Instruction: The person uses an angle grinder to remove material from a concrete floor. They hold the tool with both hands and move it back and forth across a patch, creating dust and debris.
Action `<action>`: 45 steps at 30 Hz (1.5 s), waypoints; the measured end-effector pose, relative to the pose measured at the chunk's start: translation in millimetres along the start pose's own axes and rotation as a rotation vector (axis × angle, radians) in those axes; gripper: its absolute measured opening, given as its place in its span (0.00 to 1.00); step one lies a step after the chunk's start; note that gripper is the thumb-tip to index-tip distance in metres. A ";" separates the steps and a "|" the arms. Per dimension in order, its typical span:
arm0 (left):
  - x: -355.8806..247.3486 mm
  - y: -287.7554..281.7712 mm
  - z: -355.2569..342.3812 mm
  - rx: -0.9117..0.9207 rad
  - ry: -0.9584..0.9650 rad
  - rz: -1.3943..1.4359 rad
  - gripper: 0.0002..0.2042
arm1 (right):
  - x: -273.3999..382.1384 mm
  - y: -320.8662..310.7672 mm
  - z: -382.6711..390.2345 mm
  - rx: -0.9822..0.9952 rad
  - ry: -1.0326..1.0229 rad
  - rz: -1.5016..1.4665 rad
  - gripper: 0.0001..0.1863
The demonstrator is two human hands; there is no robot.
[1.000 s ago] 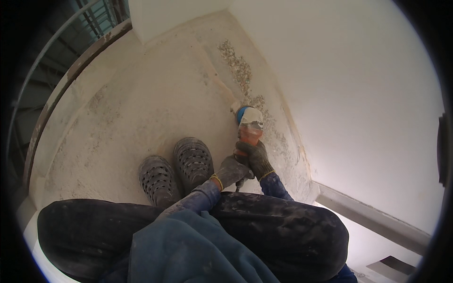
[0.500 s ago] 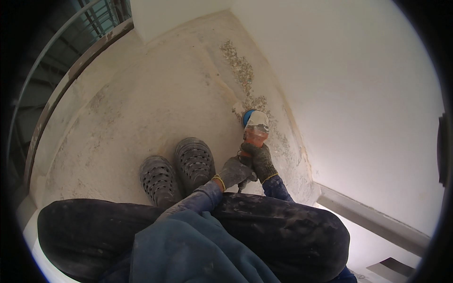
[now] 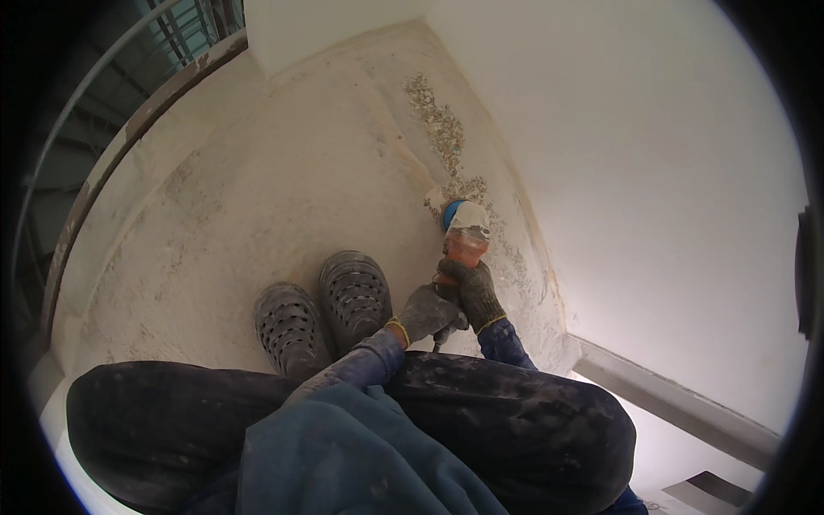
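An orange angle grinder (image 3: 466,245) with a dusty, pale head and a blue disc edge rests low against the floor (image 3: 283,197), beside a rough stony patch (image 3: 444,129). My right hand (image 3: 479,294), in a dusty grey glove, is wrapped around the grinder's body. Behind it my left hand (image 3: 431,314), gloved too with a yellow cuff edge, closes on the rear end of the same tool, where a cord drops down. The disc's underside is hidden.
Dusty clogs (image 3: 354,293) on my feet stand left of the grinder. A white wall (image 3: 635,172) rises along the right. At the far left, a railing (image 3: 81,81) runs beyond the floor's raised brown edge (image 3: 103,167). A grey ledge (image 3: 661,386) lies at lower right.
The view has shifted very slightly. Both hands keep their hold on the grinder, which stays in nearly the same place.
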State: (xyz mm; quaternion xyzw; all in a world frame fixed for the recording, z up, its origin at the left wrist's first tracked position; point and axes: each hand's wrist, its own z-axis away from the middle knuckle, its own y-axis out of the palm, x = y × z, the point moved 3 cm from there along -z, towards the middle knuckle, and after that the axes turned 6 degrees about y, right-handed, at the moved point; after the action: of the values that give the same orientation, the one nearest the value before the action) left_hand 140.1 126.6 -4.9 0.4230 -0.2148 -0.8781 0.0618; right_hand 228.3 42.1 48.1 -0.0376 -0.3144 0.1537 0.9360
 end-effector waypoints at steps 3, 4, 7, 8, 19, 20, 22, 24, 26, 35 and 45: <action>0.8 0.2 -3.2 -0.029 0.059 -0.126 0.17 | -0.5 0.4 -1.9 -0.011 -0.030 0.023 0.21; 0.0 -0.1 -3.0 -0.034 0.080 -0.061 0.16 | 0.6 0.8 -2.4 -0.047 -0.028 0.054 0.21; -5.1 -2.3 1.3 -0.043 0.075 0.105 0.14 | 9.8 9.6 -4.7 -0.009 -0.056 0.116 0.21; -7.1 -3.2 3.5 -0.035 0.059 0.168 0.13 | 13.0 12.2 -4.3 0.025 -0.049 0.113 0.21; -17.1 -2.7 12.5 -0.049 0.108 0.231 0.10 | 13.3 10.7 -1.7 -0.016 -0.032 0.100 0.21; -17.6 -3.3 12.2 -0.053 0.107 0.217 0.09 | 14.7 12.5 -1.9 0.024 -0.047 0.092 0.22; -19.5 -5.1 11.4 -0.050 0.095 0.206 0.09 | 18.4 17.1 -2.4 0.030 -0.061 0.117 0.22; -21.7 -8.1 9.8 -0.038 0.075 0.211 0.08 | 23.5 21.9 -3.3 0.056 -0.025 0.119 0.23; -23.5 -11.1 7.8 -0.039 0.076 0.224 0.08 | 27.5 24.4 -5.0 0.045 -0.009 0.149 0.23; -18.5 -5.1 8.2 -0.069 0.111 0.230 0.10 | 11.3 10.7 -12.1 0.035 -0.039 0.097 0.24; -21.2 -10.2 10.0 -0.060 0.044 0.311 0.10 | 29.4 25.6 -5.7 0.030 -0.011 0.181 0.25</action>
State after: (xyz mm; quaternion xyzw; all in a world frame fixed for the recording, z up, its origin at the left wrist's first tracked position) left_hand 146.6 145.2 11.4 0.4019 -0.2499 -0.8544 0.2146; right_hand 247.1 75.8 56.2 -0.0507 -0.3124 0.2424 0.9171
